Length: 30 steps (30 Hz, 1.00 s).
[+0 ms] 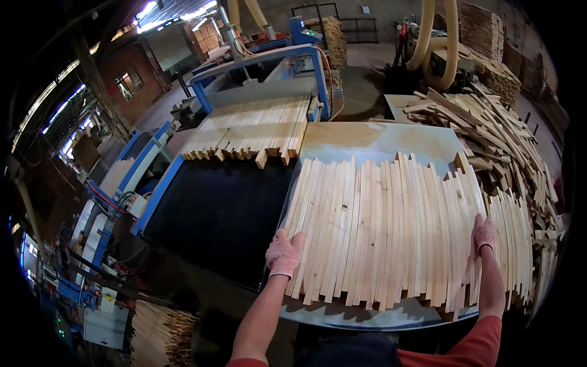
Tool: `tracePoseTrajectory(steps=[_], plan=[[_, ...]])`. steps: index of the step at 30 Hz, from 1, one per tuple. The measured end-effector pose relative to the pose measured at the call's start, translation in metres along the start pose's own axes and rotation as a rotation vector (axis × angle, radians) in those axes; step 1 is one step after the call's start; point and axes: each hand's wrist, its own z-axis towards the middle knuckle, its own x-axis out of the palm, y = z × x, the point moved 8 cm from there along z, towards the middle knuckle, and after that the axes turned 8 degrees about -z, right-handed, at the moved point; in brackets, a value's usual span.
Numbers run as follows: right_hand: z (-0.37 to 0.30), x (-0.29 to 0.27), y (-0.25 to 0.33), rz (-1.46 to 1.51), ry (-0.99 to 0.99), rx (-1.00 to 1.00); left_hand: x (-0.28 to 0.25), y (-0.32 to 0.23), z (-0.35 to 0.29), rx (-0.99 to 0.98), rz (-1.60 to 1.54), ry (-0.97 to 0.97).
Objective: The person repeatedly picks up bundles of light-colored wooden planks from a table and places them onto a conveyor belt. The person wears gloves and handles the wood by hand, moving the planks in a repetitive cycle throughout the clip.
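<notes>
A wide row of pale wooden strips (373, 226) lies side by side on a smooth metal table (379, 318), with uneven ends. At the row's left edge is my left hand (284, 252) in a pinkish knit glove, fingers curled down its side and thumb over the top. My right hand (483, 232), in a matching glove, closes against the row's right edge. The strips sit between both hands; some fingertips are hidden. Left of the table, a black conveyor belt (220, 199) carries another row of strips (251, 125) at its far end, by a blue-framed machine (318, 73).
More strips (512, 238) stand close right of my right hand. Beyond them is a heap of loose wood pieces (489, 128). Thick beige hoses (451, 43) hang at the back right. A strip stack (162, 333) sits at the lower left, near another blue machine (104, 312).
</notes>
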Motion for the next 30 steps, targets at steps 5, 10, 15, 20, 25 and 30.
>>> tracePoseTrajectory(steps=[5,10,15,20,25,30], plan=[[0.006,0.004,-0.012,-0.008,-0.029,0.005,-0.005,-0.01,-0.002,0.021,-0.019,0.002],[-0.001,0.002,0.001,0.021,0.025,0.002,-0.008,-0.004,-0.003,0.015,-0.018,0.002],[0.021,0.024,-0.022,0.016,0.014,-0.008,-0.005,-0.008,-0.003,0.009,-0.031,0.047],[0.033,0.035,-0.03,0.025,0.008,-0.009,-0.005,-0.006,-0.004,0.027,-0.044,0.031],[0.029,0.03,-0.022,0.001,0.006,-0.048,-0.001,0.0,-0.002,0.034,-0.074,0.041],[0.034,0.033,-0.03,0.028,0.01,-0.042,-0.001,-0.002,-0.002,0.065,-0.082,0.007]])
